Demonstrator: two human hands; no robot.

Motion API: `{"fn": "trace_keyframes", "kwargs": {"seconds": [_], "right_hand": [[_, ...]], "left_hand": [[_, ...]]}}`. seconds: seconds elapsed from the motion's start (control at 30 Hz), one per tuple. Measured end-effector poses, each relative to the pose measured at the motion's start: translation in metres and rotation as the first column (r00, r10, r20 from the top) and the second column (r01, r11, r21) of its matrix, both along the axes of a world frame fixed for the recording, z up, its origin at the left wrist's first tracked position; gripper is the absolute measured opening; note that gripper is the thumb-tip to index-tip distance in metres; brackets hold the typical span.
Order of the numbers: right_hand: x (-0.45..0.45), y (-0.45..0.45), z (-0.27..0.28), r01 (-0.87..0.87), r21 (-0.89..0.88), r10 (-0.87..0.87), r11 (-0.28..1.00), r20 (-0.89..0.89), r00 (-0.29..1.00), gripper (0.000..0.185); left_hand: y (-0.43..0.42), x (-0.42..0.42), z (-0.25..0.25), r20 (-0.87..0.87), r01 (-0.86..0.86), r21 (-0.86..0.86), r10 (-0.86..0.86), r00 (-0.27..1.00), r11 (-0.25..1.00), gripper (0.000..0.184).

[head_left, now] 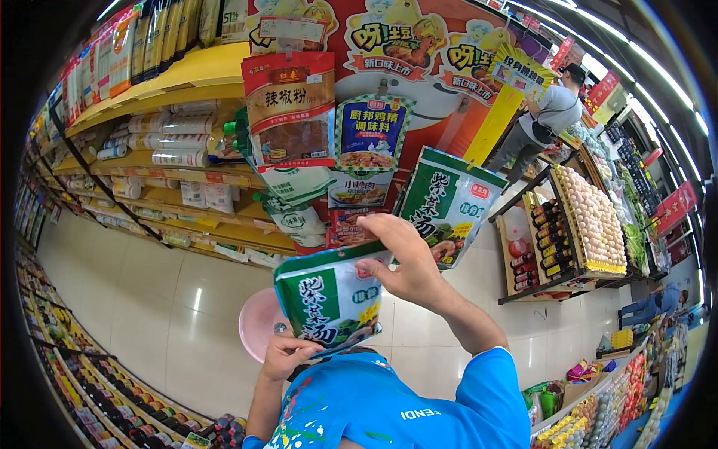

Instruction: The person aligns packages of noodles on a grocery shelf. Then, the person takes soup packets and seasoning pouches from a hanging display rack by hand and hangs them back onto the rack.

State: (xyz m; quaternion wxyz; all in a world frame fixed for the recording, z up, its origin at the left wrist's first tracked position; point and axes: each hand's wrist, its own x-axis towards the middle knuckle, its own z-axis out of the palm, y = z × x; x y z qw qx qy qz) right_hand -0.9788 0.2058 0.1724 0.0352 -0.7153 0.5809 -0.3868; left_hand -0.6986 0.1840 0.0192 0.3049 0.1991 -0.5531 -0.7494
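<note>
A green and white packet of seaweed soup (329, 295) is held up at my chest, its printed front facing up. My left hand (286, 355) pinches its lower left edge between thumb and fingers. The fingers of my right hand (407, 262) close on its upper right corner. Just beyond my right hand hangs a matching seaweed soup packet (449, 206). A red bag of chili powder (290, 112) and a blue seasoning packet (372, 135) hang ahead of my hands, with more packets partly hidden below them.
Yellow shelves (149, 86) with stacked goods stand at the left. A pink round object (256, 322), partly hidden, is below the held packet. On the right are an egg display (591, 217) and a person (550, 112). Bottles (127, 408) line the lower left.
</note>
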Motion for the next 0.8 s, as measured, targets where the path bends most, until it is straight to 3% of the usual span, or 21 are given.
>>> {"fn": "trace_keyframes", "kwargs": {"seconds": [0.1,0.13,0.27,0.43,0.53,0.6,0.73,0.8], "right_hand": [[-0.002,0.000,-0.003,-0.072,0.040,0.075,0.997,-0.056,0.996,0.046],[0.001,0.000,-0.001,-0.040,-0.004,0.040,0.999,-0.023,0.999,0.032],[0.001,0.008,0.011,-0.101,-0.032,0.096,0.994,-0.113,0.989,0.016],[0.003,0.018,0.019,-0.119,-0.094,0.116,0.988,-0.034,0.993,0.017],[-0.003,0.031,0.038,-0.113,-0.137,0.110,0.984,-0.032,0.993,0.019],[-0.014,0.040,0.051,-0.074,-0.238,0.057,0.968,-0.077,0.995,0.020],[-0.042,0.050,0.077,0.015,-0.350,-0.083,0.937,-0.181,0.980,0.020],[-0.053,0.049,0.087,0.163,-0.433,-0.255,0.887,-0.163,0.953,0.020]], "left_hand": [[-0.001,0.001,-0.008,0.037,0.058,-0.022,-0.058,0.998,0.998,0.012],[-0.001,0.000,-0.009,0.035,0.060,-0.023,-0.059,0.998,0.998,0.012],[-0.002,-0.010,0.001,0.013,0.089,-0.112,-0.088,0.996,0.990,0.012],[-0.004,-0.017,0.011,0.037,0.192,-0.127,-0.189,0.981,0.973,0.015],[-0.005,-0.023,0.023,-0.042,0.223,-0.011,-0.223,0.974,0.975,0.019],[-0.009,-0.026,0.014,-0.118,0.052,-0.180,-0.074,0.990,0.982,0.024],[-0.018,-0.017,0.007,-0.098,0.055,-0.106,-0.066,0.993,0.993,0.025],[-0.019,-0.013,-0.001,-0.086,0.038,-0.065,-0.044,0.995,0.997,0.023]]}}
